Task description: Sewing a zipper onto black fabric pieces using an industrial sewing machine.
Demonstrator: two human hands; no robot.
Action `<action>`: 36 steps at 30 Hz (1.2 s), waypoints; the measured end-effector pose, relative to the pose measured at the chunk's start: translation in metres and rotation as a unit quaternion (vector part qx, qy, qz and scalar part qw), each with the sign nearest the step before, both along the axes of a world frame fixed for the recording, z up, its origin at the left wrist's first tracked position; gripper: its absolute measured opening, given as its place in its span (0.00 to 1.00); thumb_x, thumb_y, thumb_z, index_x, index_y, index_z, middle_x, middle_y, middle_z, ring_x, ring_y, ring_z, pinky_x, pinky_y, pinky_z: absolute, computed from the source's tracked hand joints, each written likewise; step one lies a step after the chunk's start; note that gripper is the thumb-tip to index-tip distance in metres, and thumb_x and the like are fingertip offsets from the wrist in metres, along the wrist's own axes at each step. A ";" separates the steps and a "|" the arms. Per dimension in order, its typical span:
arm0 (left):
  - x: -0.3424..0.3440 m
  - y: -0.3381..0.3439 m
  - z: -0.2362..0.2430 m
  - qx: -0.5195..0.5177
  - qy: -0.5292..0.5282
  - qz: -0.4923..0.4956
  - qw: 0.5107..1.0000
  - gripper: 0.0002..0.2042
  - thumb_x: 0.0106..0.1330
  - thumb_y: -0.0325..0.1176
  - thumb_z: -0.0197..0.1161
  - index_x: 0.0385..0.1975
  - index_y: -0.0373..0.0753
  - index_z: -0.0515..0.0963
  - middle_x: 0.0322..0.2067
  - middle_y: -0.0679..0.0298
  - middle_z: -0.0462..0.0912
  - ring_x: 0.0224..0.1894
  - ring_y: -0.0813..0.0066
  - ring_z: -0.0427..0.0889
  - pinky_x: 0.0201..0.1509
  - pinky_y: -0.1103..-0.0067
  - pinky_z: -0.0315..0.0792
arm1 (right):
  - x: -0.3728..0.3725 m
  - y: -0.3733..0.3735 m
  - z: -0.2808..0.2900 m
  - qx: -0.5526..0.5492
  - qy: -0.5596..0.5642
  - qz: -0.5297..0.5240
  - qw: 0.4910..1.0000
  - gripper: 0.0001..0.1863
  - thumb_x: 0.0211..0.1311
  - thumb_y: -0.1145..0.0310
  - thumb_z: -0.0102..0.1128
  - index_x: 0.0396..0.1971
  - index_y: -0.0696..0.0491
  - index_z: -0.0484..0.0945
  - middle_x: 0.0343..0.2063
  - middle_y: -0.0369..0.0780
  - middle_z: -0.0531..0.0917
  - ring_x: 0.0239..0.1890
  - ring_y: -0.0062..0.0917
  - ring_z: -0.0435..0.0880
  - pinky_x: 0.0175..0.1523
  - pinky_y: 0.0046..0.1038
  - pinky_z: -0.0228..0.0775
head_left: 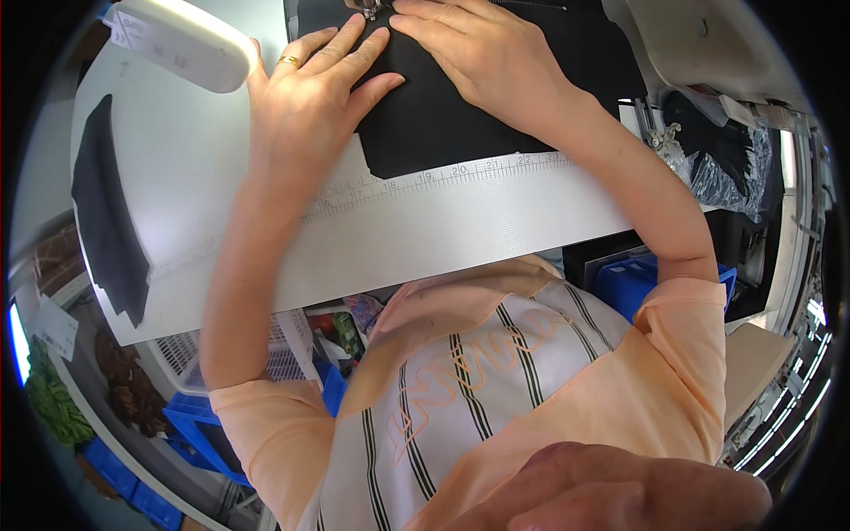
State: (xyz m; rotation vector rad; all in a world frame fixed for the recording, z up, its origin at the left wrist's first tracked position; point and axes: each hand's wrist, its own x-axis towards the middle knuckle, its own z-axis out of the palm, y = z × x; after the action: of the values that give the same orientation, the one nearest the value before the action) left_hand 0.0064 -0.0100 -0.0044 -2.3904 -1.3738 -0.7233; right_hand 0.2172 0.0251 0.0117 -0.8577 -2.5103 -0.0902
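A black piece of fabric [425,133] lies flat on the white sewing table [425,234], its near edge beside a printed ruler scale. My left hand [305,97], with a ring on one finger, rests with its fingers spread, the fingertips on the fabric's left part. On the right, my right hand [491,53] lies flat on the fabric, its fingers stretched out and partly cut off by the upper edge. Between the fingertips of both hands stands a metal presser foot [370,9] on the fabric. Neither hand is closed around anything.
A white rounded machine part [181,44] juts over the table beside my left hand. Another black fabric piece [108,212] lies at the table's left edge. Clear plastic with dark material [730,168] sits at right. Below are a white basket [181,354] and blue crates [620,288].
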 end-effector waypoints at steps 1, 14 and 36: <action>-0.002 -0.002 0.001 -0.027 0.016 0.014 0.999 0.17 0.57 0.46 0.69 0.45 0.50 0.84 0.50 0.72 0.83 0.48 0.73 0.80 0.60 0.55 0.60 | 0.000 0.000 0.000 0.013 0.012 0.005 1.000 0.17 0.52 0.74 0.56 0.44 0.61 0.78 0.42 0.44 0.82 0.47 0.35 0.80 0.53 0.30 0.74; -0.005 -0.004 0.005 -0.053 0.045 0.017 0.997 0.17 0.60 0.46 0.67 0.48 0.52 0.84 0.50 0.73 0.83 0.49 0.74 0.80 0.67 0.47 0.50 | 0.002 0.003 -0.008 0.022 0.051 0.018 0.998 0.16 0.53 0.76 0.56 0.44 0.63 0.77 0.45 0.46 0.81 0.49 0.36 0.79 0.55 0.30 0.73; -0.016 0.044 0.015 -0.320 -0.296 0.076 0.897 0.08 0.61 0.33 0.67 0.32 0.34 0.81 0.25 0.66 0.80 0.28 0.82 0.76 0.34 0.82 0.70 | -0.002 0.003 -0.012 0.035 0.060 0.005 0.998 0.15 0.53 0.76 0.56 0.41 0.64 0.78 0.44 0.48 0.82 0.49 0.38 0.80 0.55 0.31 0.74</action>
State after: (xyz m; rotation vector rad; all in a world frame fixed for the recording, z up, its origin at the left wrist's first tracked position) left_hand -0.0100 0.0342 0.0106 -2.5766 -2.3274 -1.1647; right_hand 0.2157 0.0280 0.0001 -0.7977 -2.3844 -0.1180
